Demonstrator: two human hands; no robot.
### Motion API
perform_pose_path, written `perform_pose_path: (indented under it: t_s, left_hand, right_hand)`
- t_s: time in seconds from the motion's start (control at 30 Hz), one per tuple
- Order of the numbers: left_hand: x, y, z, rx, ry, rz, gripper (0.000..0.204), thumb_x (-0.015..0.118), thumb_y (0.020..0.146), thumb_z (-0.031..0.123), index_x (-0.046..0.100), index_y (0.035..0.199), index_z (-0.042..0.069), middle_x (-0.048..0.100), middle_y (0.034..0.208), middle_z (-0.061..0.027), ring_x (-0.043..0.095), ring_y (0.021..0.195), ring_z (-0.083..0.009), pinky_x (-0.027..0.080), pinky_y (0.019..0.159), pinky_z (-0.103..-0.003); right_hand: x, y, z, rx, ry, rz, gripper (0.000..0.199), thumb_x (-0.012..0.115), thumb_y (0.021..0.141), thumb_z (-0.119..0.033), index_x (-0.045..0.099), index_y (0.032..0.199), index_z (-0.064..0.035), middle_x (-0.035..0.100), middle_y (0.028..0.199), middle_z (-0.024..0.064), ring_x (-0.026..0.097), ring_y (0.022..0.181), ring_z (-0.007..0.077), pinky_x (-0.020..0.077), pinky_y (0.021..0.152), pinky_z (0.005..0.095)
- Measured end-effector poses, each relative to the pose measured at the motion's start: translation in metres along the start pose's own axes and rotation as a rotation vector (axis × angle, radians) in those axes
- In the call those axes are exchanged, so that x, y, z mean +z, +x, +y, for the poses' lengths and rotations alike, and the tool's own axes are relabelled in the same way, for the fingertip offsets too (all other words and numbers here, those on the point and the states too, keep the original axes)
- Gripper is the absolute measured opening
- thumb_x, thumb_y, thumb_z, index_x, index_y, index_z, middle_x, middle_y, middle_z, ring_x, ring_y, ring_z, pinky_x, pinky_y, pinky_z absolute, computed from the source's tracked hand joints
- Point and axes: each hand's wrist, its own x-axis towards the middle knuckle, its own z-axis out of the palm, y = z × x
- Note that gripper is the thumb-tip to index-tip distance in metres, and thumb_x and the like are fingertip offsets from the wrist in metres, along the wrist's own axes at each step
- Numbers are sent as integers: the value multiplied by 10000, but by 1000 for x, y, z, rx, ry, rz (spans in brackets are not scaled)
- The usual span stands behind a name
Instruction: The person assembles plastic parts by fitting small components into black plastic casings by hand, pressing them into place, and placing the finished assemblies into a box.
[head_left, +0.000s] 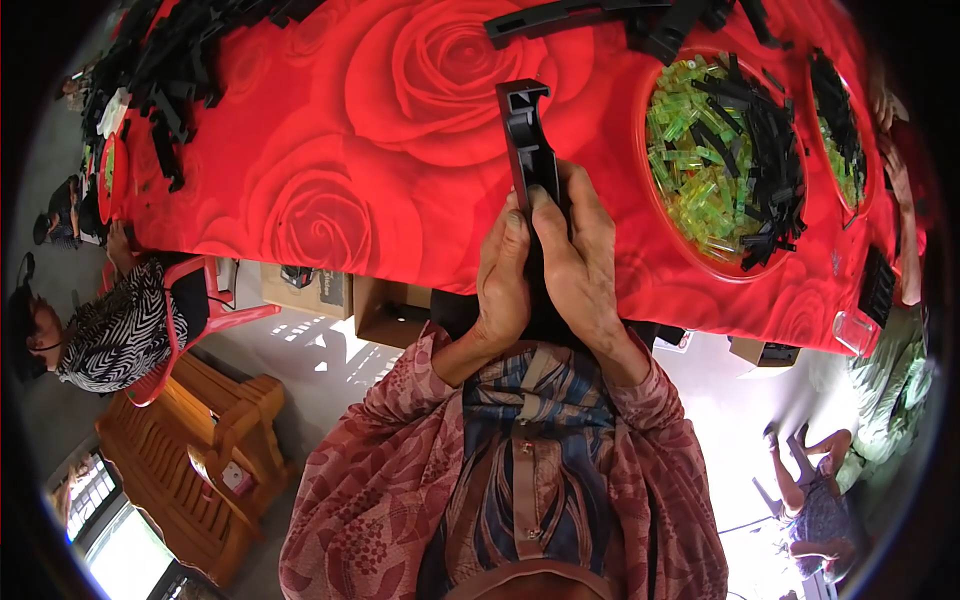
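Observation:
Over the near edge of the red rose-printed tablecloth [410, 215], my two hands hold one long black plastic part [528, 140] between them. The part stands out past my fingertips, and its far end shows a hollow, open shape. My left hand [505, 280] presses along its left side with the thumb up. On the other side my right hand [578, 255] wraps it, with its thumb laid on the part. The lower end of the part is hidden between my palms.
Right of my hands stands a red basin [735, 278] of yellow-green translucent pieces [700, 210] and small black pieces [780, 180]. A second basin [865, 180] lies beyond it. Black parts heap at the far left [150, 70] and far edge [560, 20]. A seated person [125, 325] is at left.

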Motion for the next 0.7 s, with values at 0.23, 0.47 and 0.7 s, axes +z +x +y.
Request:
perform_pose_path:
  t_s: [0.23,0.47,0.7]
  left_hand:
    - [2,-5,-9,179,245,61,449,255,1107,352,524,1237,17,582,1061,-57,569,937,-145,469,819,-293]
    - [2,-5,-14,277,257,28,525,305,1100,324,395,1446,-61,561,1297,-122,521,1201,-190,398,1021,-305]
    - [9,5,4,129,271,-131,386,434,1073,273,482,1341,-2,554,1151,-36,508,1071,-118,399,934,-268]
  right_hand:
    - [4,-1,-7,2,-26,-15,174,521,948,-74,546,1083,35,576,858,49,539,795,108,448,716,265]
    - [-1,6,-8,110,178,-58,107,545,902,-7,561,1001,32,574,801,26,534,727,97,449,648,258]
    - [-21,8,-11,178,130,17,279,462,962,-146,622,1063,59,674,975,99,649,899,177,502,837,294]
